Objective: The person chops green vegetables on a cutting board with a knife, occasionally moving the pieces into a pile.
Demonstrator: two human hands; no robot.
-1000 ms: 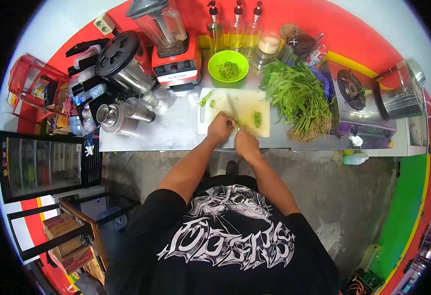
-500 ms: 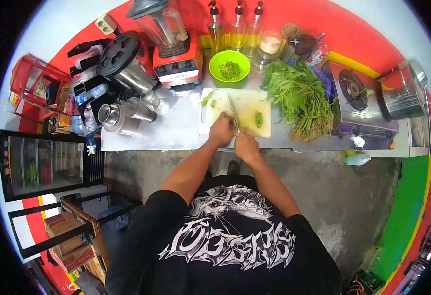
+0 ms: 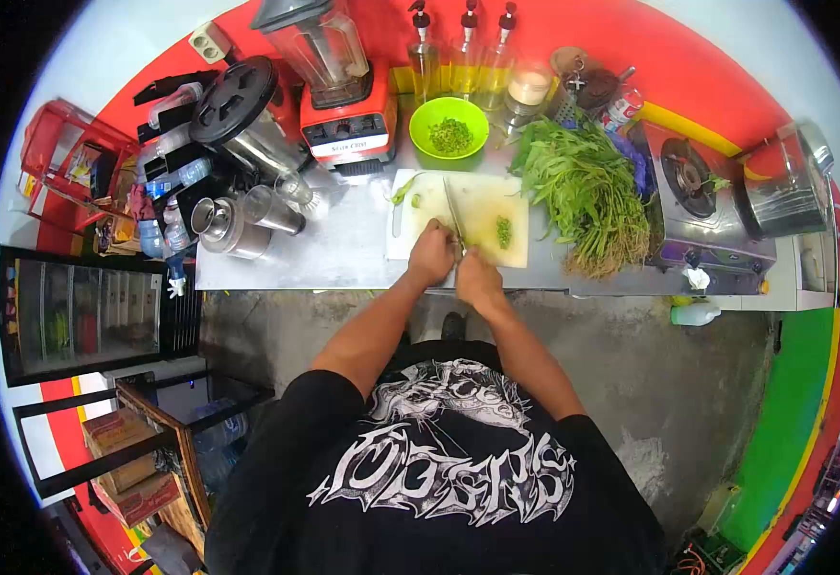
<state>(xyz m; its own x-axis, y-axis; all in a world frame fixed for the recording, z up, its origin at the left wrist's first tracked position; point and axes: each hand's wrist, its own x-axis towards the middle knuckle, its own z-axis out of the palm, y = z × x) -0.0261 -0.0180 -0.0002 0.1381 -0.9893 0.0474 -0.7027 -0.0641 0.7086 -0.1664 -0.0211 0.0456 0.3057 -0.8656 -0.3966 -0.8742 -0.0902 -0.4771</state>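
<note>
A white cutting board (image 3: 482,192) lies near the counter's front edge. My right hand (image 3: 478,279) is closed round the handle of a knife (image 3: 453,209), whose blade points away from me over the board. Close beside the blade, my left hand (image 3: 433,252) is closed at the board's front; what its fingers hold is hidden. Chopped green pieces (image 3: 504,232) form a small pile right of the knife. Some green pods (image 3: 405,189) lie at the board's upper left. Behind the board, a lime-green bowl (image 3: 423,144) holds more chopped greens.
Leafy greens with roots (image 3: 587,187) lie right of the board, beside a gas stove (image 3: 717,240). Behind stand a red blender (image 3: 348,129) and pump bottles (image 3: 425,67). Metal cups (image 3: 274,213) and a steel jug (image 3: 233,235) are at the left.
The view has shifted very slightly. Both hands and the knife remain in nearly the same place over the board.
</note>
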